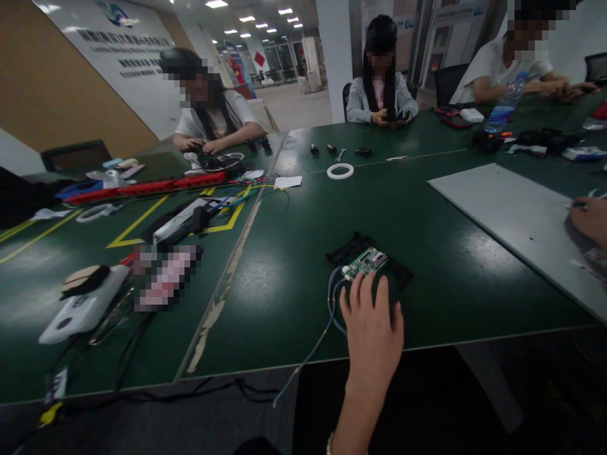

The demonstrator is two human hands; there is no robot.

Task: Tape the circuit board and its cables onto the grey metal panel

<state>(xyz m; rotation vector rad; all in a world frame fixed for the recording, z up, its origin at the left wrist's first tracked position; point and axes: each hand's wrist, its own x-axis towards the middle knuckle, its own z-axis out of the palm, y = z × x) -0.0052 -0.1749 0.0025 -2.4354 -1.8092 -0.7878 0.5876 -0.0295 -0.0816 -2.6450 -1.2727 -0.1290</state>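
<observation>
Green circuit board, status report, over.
Left hand open, fingers at green circuit board in black plastic tray. Right hand on grey panel, grip unclear. Blue wires alongside.

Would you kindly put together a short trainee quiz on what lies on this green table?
1. True or false: the hand rests on the black casing, just below the green circuit board.
2. The wires that loop out from the green circuit board are: A red, B blue, C yellow.
3. Which lies nearer the hand: the white ring or the green circuit board?

Key: 1 true; 2 B; 3 the green circuit board.
</observation>
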